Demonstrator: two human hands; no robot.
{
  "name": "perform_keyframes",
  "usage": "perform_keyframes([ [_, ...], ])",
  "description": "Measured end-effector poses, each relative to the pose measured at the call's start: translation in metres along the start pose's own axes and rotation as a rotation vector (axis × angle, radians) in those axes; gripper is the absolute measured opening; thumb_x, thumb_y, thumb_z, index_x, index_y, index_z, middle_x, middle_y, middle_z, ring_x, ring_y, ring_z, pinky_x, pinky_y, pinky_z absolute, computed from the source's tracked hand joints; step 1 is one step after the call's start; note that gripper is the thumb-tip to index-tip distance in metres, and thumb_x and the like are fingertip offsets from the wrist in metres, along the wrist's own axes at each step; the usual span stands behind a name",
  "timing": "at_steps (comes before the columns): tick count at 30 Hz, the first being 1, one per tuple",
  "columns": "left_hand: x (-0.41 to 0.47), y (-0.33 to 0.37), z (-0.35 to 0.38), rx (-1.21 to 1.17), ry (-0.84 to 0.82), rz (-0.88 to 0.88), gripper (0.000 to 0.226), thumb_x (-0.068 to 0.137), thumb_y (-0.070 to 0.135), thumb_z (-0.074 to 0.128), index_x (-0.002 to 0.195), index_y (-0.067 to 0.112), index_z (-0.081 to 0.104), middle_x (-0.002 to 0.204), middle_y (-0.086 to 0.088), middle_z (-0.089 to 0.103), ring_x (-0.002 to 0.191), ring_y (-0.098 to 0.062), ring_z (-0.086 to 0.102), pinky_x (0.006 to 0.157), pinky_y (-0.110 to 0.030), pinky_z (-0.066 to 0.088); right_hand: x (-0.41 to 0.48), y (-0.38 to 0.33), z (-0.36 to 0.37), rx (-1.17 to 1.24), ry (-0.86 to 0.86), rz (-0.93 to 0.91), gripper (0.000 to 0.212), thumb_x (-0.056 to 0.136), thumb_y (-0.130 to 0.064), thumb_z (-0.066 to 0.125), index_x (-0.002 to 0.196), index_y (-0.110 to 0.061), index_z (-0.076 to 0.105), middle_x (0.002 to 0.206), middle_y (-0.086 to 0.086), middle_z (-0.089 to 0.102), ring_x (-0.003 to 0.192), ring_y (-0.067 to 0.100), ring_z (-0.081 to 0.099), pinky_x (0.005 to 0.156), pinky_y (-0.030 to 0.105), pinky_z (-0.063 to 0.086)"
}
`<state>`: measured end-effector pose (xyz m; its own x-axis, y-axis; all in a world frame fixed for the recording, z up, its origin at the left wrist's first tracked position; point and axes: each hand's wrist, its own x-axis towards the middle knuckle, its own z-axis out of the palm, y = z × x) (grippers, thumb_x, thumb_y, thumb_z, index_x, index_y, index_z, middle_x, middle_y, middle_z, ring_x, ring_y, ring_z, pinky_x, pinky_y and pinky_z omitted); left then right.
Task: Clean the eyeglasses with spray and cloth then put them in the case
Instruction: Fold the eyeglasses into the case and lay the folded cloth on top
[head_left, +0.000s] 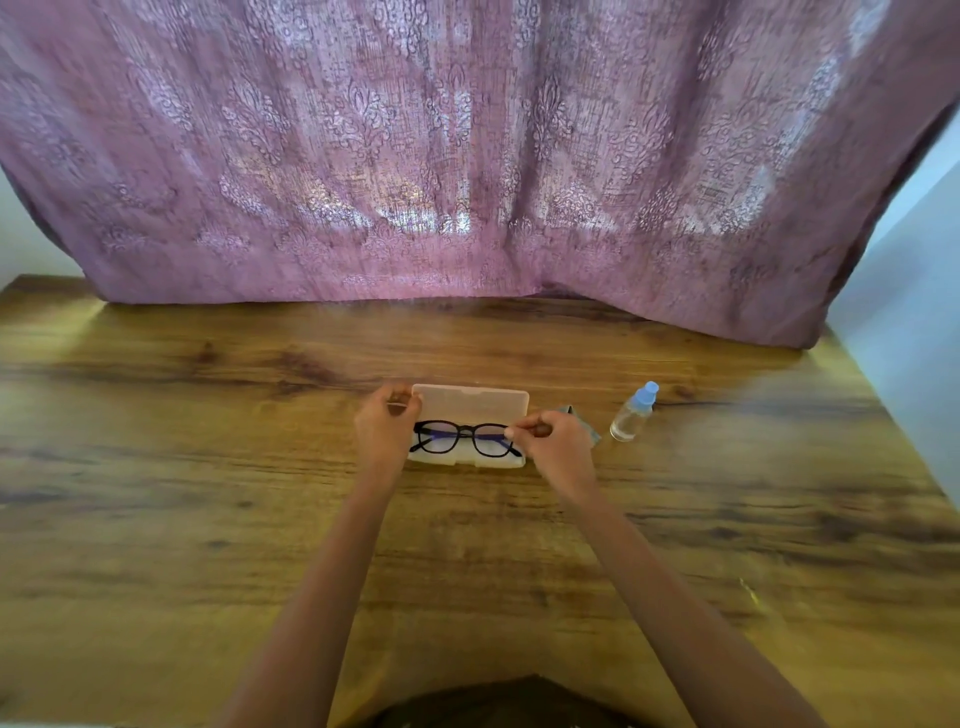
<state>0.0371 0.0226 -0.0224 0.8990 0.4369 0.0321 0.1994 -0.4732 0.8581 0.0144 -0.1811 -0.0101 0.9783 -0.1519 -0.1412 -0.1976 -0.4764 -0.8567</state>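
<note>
Black-framed eyeglasses (464, 439) lie folded in the bottom half of a translucent white case (470, 402), whose lid stands open behind them. My left hand (387, 428) is at the case's left end, its fingers curled by the lid's corner. At the right end, my right hand (558, 441) pinches the glasses' frame with thumb and fingertips. A grey cloth (579, 415) lies behind my right hand, mostly hidden. To its right, a clear spray bottle (634, 411) with a blue cap leans on the table.
Everything sits on a wooden table (208, 467). A pink patterned curtain (467, 156) hangs over the table's back edge. A pale wall (914, 338) runs along the right side.
</note>
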Motion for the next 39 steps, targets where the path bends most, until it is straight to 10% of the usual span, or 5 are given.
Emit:
perform_keyframes([
  [14,0.004,-0.001,-0.002,0.053,-0.136,-0.121,0.028,0.09,0.015,0.063,0.117,0.012,0.064,0.111,-0.007,0.068,0.091,-0.012,0.058,0.08,-0.025,0.047,0.027,0.012,-0.048,-0.32,0.214,-0.114,0.01,0.09,-0.012,0.066,0.096,-0.008,0.073,0.09,0.002,0.072,0.068,0.001,0.053,0.053,0.003,0.032],
  [21,0.003,0.0,-0.004,0.055,-0.115,-0.13,0.027,0.091,0.023,0.06,0.115,0.013,0.065,0.109,-0.005,0.069,0.088,-0.011,0.058,0.074,-0.022,0.043,0.023,0.012,-0.041,-0.47,0.158,-0.052,0.03,0.09,-0.033,0.069,0.075,-0.007,0.067,0.061,-0.001,0.058,0.051,0.005,0.047,0.045,0.017,0.031],
  [30,-0.014,0.037,-0.01,0.053,0.061,0.106,0.024,0.092,0.028,0.056,0.112,0.016,0.061,0.106,0.002,0.06,0.097,-0.015,0.054,0.08,-0.025,0.04,0.02,0.007,-0.035,-0.606,0.118,-0.082,0.009,0.093,-0.001,0.049,0.086,-0.007,0.05,0.089,0.016,0.062,0.085,0.031,0.06,0.063,0.033,0.037],
  [39,-0.038,0.072,0.012,-0.017,-0.38,0.252,0.029,0.089,0.028,0.062,0.118,0.023,0.06,0.109,0.011,0.061,0.1,-0.004,0.057,0.077,-0.01,0.043,0.018,-0.003,-0.041,-0.378,0.175,-0.216,0.013,0.086,-0.015,0.067,0.08,-0.007,0.058,0.083,0.006,0.055,0.07,0.015,0.048,0.062,0.023,0.035],
])
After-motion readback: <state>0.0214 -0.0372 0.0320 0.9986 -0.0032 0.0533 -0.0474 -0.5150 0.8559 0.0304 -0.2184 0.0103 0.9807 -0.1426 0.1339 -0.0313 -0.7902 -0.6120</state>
